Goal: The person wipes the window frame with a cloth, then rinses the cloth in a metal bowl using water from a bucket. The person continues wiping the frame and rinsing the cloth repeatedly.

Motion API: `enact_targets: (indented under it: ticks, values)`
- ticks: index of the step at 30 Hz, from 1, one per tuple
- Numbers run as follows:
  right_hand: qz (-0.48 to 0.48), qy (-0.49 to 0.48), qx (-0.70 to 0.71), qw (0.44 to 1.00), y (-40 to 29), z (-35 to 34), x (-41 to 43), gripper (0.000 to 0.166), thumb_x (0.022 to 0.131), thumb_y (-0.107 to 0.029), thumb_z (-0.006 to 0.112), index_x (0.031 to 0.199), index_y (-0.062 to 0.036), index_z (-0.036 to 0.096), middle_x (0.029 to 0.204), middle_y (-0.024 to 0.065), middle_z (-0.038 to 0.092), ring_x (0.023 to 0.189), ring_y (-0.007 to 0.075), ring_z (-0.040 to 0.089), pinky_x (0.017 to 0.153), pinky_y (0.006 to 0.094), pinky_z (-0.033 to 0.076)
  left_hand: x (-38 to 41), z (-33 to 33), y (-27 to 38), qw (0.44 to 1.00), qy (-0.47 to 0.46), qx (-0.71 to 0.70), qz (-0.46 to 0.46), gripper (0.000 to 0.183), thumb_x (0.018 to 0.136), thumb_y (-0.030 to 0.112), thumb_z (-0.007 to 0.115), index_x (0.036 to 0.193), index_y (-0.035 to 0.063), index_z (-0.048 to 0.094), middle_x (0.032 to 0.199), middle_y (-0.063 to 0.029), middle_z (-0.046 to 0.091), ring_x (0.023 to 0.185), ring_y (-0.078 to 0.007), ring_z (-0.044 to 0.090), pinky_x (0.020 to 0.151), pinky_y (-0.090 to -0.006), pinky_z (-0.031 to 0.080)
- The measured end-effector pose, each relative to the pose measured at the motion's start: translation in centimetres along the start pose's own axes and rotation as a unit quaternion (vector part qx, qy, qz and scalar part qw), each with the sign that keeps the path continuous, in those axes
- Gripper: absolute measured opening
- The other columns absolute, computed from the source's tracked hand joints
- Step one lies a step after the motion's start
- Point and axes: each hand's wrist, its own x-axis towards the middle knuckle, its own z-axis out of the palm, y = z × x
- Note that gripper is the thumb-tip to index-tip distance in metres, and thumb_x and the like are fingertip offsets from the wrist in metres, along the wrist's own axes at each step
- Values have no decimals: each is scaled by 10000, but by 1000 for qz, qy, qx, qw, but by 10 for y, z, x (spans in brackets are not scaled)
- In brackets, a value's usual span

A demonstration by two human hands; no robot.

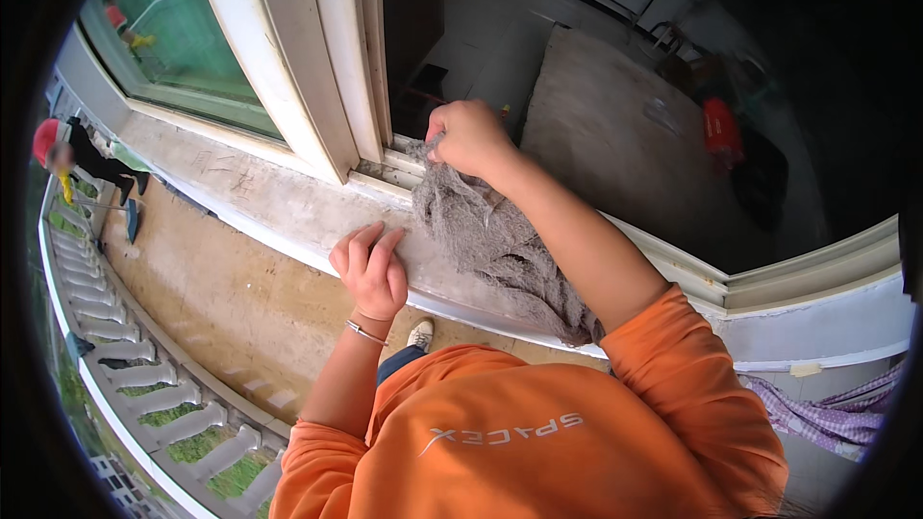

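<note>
My right hand [467, 138] pinches one end of a grey, fuzzy rag [476, 223] at the window track [393, 171]. From there the cloth hangs in loose folds over the concrete windowsill [303, 191], its lower end drooping towards the sill's outer edge. My left hand [371, 275] holds nothing. Its fingertips touch the sill left of the rag, fingers bent and a little apart. Above it stands the cream window frame [285, 50] with a green-tinted glass pane [173, 50]. My right forearm crosses in front of part of the open window and hides some of the track.
Through the opening lies a dim room with a pale board or tabletop [613, 101] and a red object [721, 131]. A balcony balustrade [151, 375] curves along the left. Further off, a person [90, 151] in yellow gloves holds a broom [131, 220]. Purple checked cloth [829, 411] hangs at right.
</note>
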Motion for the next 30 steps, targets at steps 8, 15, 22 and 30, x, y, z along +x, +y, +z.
enact_targets:
  ticks: [8, 15, 22, 30]
  values:
    - [-25, 31, -27, 999, -10, 25, 18, 139, 645, -53, 635, 763, -64, 707, 792, 156, 680, 781, 332, 659, 731, 402, 534, -2, 0, 5, 1000, 1, 3, 5, 277, 758, 88, 489, 962, 76, 675, 1048, -100, 605, 1000, -285, 512, 921, -384, 354]
    - [-62, 110, -74, 989, -19, 35, 16, 119, 692, -42, 590, 747, -35, 695, 815, 175, 670, 816, 340, 658, 749, 411, 545, -2, 8, 8, 1000, 20, 2, -5, 286, 767, 109, 466, 964, 64, 668, 1042, -107, 608, 996, -285, 514, 918, -386, 352]
    - [-81, 85, -60, 991, -13, 29, 3, 131, 671, -32, 596, 759, -25, 692, 853, 178, 664, 834, 338, 651, 770, 414, 537, -4, 3, 5, 1000, 8, 11, 2, 291, 747, 104, 462, 952, 49, 662, 1028, -119, 614, 975, -297, 515, 912, -385, 361]
    - [-46, 128, 78, 988, 5, -34, -59, 155, 708, -42, 698, 862, -36, 683, 843, 115, 620, 780, 285, 613, 720, 366, 491, -4, 5, 1, 1000, 21, 8, 4, 292, 736, 94, 465, 948, 51, 662, 1021, -114, 618, 966, -295, 517, 893, -382, 376]
